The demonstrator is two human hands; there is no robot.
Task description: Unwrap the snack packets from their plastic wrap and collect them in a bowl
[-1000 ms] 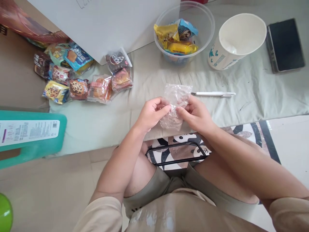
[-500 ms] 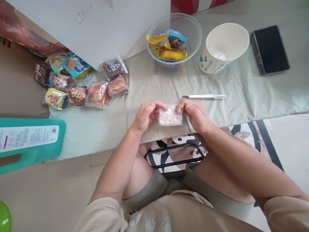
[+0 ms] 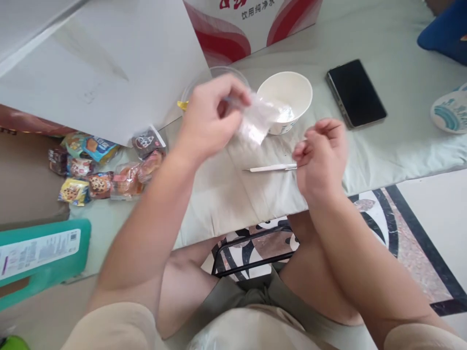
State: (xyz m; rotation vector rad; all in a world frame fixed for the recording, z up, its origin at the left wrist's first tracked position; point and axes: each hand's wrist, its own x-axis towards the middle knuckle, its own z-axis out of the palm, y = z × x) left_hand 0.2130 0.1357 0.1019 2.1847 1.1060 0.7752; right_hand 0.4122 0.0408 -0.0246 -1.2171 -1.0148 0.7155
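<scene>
My left hand [image 3: 213, 114] is raised near the paper cup [image 3: 282, 127], with thumb and fingers pinching a small clear plastic bag [image 3: 257, 119] by its left side. The bag overlaps the cup's left edge in view; I cannot tell whether they touch. Inside the cup lies some crumpled clear plastic [image 3: 283, 113]. Off to the right, my right hand [image 3: 321, 158] has its fingers curled in, and nothing shows in them. It covers one end of a white pen [image 3: 272, 168] lying on the cloth. Behind my left hand, a clear plastic bowl [image 3: 228, 73] is mostly hidden.
Several wrapped snacks [image 3: 100, 184] lie at left beside a white board [image 3: 109, 63]. A black phone [image 3: 357, 95] lies right of the cup. At the back stands a red and white carton [image 3: 251, 29]. A teal jug [image 3: 82, 248] is at the left edge.
Both hands held the plastic bag before; now only my left hand does, lifted up and toward the cup. My right hand has let go and moved right. The view has shifted.
</scene>
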